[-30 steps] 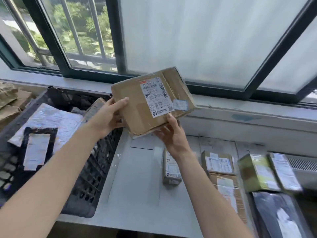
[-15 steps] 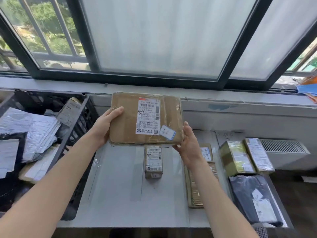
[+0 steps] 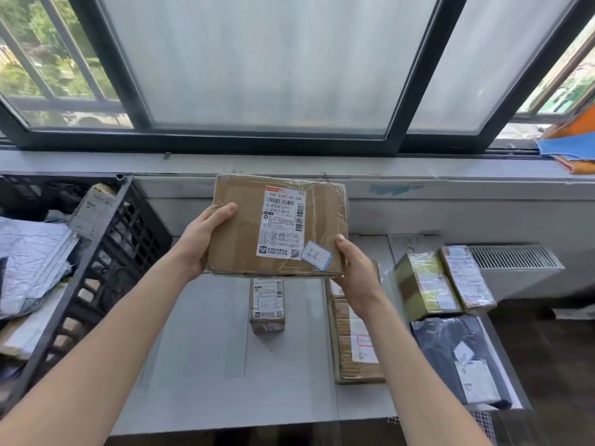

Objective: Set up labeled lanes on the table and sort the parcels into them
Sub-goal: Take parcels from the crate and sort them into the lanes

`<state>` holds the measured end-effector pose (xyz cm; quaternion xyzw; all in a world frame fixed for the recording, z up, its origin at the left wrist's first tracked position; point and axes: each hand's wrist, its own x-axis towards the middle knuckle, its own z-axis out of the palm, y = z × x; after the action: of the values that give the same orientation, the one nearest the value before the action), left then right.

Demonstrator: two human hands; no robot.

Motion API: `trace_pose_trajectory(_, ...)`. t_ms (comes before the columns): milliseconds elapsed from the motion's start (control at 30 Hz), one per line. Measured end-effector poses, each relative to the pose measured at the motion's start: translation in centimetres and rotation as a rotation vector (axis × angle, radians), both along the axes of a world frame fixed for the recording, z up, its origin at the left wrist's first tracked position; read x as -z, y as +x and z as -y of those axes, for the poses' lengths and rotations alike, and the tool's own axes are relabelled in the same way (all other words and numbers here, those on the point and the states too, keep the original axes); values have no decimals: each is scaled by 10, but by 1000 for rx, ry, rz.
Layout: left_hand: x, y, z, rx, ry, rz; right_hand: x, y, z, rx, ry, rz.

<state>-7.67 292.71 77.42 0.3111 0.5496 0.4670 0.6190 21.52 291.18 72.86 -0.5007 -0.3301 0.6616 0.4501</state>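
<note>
Both hands grip a flat brown cardboard box (image 3: 244,233), shiny with crinkly tape — the left hand (image 3: 201,243) curled round its left edge, the right hand (image 3: 357,278) round its bottom right corner — held over the back of the smooth grey table (image 3: 199,349). A white paper label (image 3: 283,225) sits on its face. On the table lie a long small box (image 3: 267,305) and a soft black bag (image 3: 450,346); a holey black crate (image 3: 106,259) stands at the table's left.

One wide-angle view, from the person's head, looks forward and down across the bench (image 3: 199,365) to the window (image 3: 264,66) filling the upper frame. It sits close: forearms (image 3: 96,349) enter from both lower corners, and the parcel (image 3: 238,239) at centre shows readable label print.
</note>
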Motion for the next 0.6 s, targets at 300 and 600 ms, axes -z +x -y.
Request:
trace_pose_trajectory(300,6,-3,-20,43,13,8,2,2,-10,20,8,37)
trace_pose_trajectory(600,15,12,-48,103,23,-7,-3,27,-3,12,26,152)
